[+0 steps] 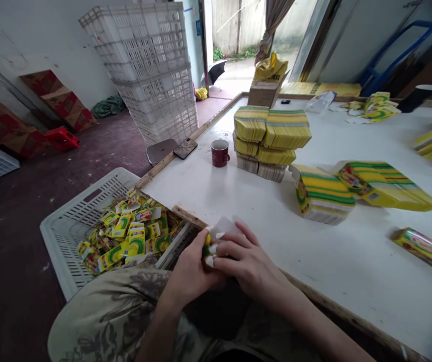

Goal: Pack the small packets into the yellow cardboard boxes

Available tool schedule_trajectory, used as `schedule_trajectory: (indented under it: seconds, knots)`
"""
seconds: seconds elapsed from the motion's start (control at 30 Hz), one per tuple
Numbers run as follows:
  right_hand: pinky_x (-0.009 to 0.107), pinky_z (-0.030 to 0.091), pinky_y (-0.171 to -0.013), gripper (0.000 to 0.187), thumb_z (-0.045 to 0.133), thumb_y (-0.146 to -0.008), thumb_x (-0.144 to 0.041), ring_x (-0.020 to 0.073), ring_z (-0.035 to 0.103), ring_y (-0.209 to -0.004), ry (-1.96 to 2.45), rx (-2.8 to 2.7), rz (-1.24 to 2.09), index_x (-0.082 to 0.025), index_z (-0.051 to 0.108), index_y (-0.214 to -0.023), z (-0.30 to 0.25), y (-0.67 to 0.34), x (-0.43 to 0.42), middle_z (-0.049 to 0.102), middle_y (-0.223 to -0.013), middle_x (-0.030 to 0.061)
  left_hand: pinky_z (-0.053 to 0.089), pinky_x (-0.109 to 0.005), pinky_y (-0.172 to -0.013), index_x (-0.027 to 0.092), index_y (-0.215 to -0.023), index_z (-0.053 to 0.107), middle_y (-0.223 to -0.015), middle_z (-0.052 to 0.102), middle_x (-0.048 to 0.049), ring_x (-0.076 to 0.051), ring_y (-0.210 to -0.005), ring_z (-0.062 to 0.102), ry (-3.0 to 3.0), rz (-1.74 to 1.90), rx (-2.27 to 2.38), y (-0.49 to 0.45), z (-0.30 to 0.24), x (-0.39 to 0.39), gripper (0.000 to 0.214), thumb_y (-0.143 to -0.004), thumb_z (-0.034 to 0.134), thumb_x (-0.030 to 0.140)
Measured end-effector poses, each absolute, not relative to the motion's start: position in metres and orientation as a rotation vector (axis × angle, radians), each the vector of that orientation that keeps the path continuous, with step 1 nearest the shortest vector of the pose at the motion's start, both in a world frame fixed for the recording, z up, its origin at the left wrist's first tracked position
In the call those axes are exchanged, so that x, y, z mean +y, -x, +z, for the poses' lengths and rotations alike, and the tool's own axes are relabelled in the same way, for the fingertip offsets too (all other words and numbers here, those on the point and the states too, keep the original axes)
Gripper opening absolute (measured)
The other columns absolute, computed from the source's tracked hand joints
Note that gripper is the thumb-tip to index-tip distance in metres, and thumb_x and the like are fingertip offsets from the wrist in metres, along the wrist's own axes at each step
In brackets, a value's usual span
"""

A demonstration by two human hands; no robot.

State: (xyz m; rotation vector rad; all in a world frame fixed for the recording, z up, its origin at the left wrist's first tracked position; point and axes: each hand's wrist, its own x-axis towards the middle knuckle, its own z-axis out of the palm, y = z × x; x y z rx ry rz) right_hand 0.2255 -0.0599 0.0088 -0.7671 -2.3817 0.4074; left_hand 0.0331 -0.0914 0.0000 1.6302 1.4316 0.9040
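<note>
My left hand [191,269] is wrapped round a small yellow, green and white carton [207,250] above my lap, at the near edge of the table. The fingers of my right hand [246,259] are bent over the same carton from the right. White pieces show among the fingers, and most of the carton is hidden by them. Beside my left leg stands a white plastic crate [63,256], with many small yellow cartons [136,241] lying loose in it. On the table to the right are rows of flat yellow cartons [325,193].
The white table [200,188] has a wooden rim. On it are a dark red mug [220,155], a phone [185,148], stacked carton bundles [270,130] and a shiny wrapped pack [429,249]. Tall stacked crates [151,70] and a stool [161,151] stand left of it.
</note>
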Motion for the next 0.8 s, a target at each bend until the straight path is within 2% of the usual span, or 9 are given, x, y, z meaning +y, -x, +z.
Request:
schedule_trajectory:
  seconds: [0.07, 0.13, 0.17, 0.27, 0.37, 0.43, 0.53, 0.7, 0.8]
  knots:
    - [0.055, 0.019, -0.115, 0.043, 0.053, -0.089, -0.019, 0.0268, 0.040, -0.129, 0.930, -2.122, 0.472, -0.030, 0.047, -0.130, 0.005, -0.222, -0.064, 0.054, -0.131, 0.0082, 0.052, -0.038, -0.086, 0.025, -0.128, 0.040, -0.111, 0.063, -0.0071, -0.025, -0.101, 0.061, -1.633, 0.853, 1.509, -0.041, -0.003, -0.093, 0.065, -0.072, 0.073, 0.035]
    - [0.054, 0.027, -0.113, 0.065, 0.059, -0.085, -0.028, 0.0298, 0.031, -0.137, 1.073, -1.818, 0.706, -0.026, 0.030, -0.142, -0.001, -0.220, -0.064, 0.037, -0.145, 0.0136, 0.052, -0.038, -0.085, 0.024, -0.129, 0.034, -0.112, 0.061, -0.0091, -0.026, -0.101, 0.061, -1.644, 0.897, 1.595, -0.048, -0.009, -0.095, 0.069, -0.073, 0.071, 0.036]
    - [0.052, 0.031, -0.111, 0.067, 0.061, -0.084, -0.033, 0.0302, 0.033, -0.136, 1.081, -1.703, 0.901, -0.024, 0.029, -0.143, -0.004, -0.219, -0.064, 0.037, -0.146, 0.0143, 0.052, -0.038, -0.086, 0.024, -0.131, 0.029, -0.116, 0.059, -0.0104, -0.026, -0.103, 0.060, -1.660, 0.906, 1.585, -0.052, -0.012, -0.097, 0.074, -0.072, 0.072, 0.035]
    - [0.047, 0.041, -0.105, 0.053, 0.058, -0.085, -0.044, 0.0272, 0.052, -0.122, 0.951, -1.419, 1.566, -0.023, 0.047, -0.132, -0.011, -0.213, -0.062, 0.054, -0.133, 0.0112, 0.049, -0.039, -0.092, 0.025, -0.133, 0.019, -0.125, 0.054, -0.0133, -0.026, -0.113, 0.057, -1.774, 0.916, 1.445, -0.060, -0.020, -0.103, 0.077, -0.074, 0.069, 0.030]
    - [0.044, 0.044, -0.102, 0.054, 0.065, -0.079, -0.047, 0.0251, 0.059, -0.111, 0.886, -1.182, 1.900, -0.023, 0.053, -0.126, -0.017, -0.206, -0.062, 0.063, -0.120, 0.0085, 0.050, -0.038, -0.086, 0.026, -0.123, 0.028, -0.116, 0.058, -0.0101, -0.026, -0.104, 0.060, -1.892, 0.882, 1.455, -0.063, -0.021, -0.106, 0.062, -0.075, 0.066, 0.026]
    - [0.044, 0.044, -0.101, 0.055, 0.065, -0.079, -0.048, 0.0250, 0.059, -0.110, 0.877, -1.173, 1.896, -0.023, 0.053, -0.126, -0.020, -0.204, -0.063, 0.064, -0.118, 0.0083, 0.050, -0.036, -0.078, 0.027, -0.116, 0.033, -0.103, 0.060, -0.0056, -0.024, -0.091, 0.062, -1.884, 0.835, 1.510, -0.061, -0.018, -0.105, 0.054, -0.073, 0.065, 0.024]
    - [0.044, 0.044, -0.102, 0.047, 0.053, -0.088, -0.043, 0.0247, 0.059, -0.112, 0.843, -1.404, 1.727, -0.022, 0.050, -0.131, -0.021, -0.207, -0.065, 0.062, -0.124, 0.0093, 0.049, -0.034, -0.073, 0.027, -0.112, 0.034, -0.092, 0.059, -0.0018, -0.021, -0.081, 0.061, -1.806, 0.776, 1.536, -0.055, -0.016, -0.101, 0.051, -0.071, 0.064, 0.021]
    - [0.037, 0.036, -0.112, 0.062, 0.042, -0.085, -0.005, 0.0205, 0.039, -0.136, 0.769, -2.014, 1.232, -0.028, 0.037, -0.142, -0.014, -0.211, -0.068, 0.040, -0.149, 0.0065, 0.048, -0.044, -0.092, 0.024, -0.128, 0.020, -0.124, 0.047, -0.0158, -0.029, -0.113, 0.054, -1.761, 0.929, 1.514, -0.052, -0.033, -0.094, 0.079, -0.066, 0.069, 0.020]
    - [0.036, 0.041, -0.108, 0.060, 0.038, -0.086, -0.003, 0.0198, 0.044, -0.133, 0.870, -1.996, 1.032, -0.029, 0.042, -0.140, -0.018, -0.213, -0.063, 0.046, -0.144, 0.0085, 0.045, -0.047, -0.096, 0.023, -0.124, 0.029, -0.120, 0.048, -0.0140, -0.029, -0.113, 0.053, -1.719, 0.979, 1.716, -0.052, -0.038, -0.095, 0.066, -0.069, 0.065, 0.018]
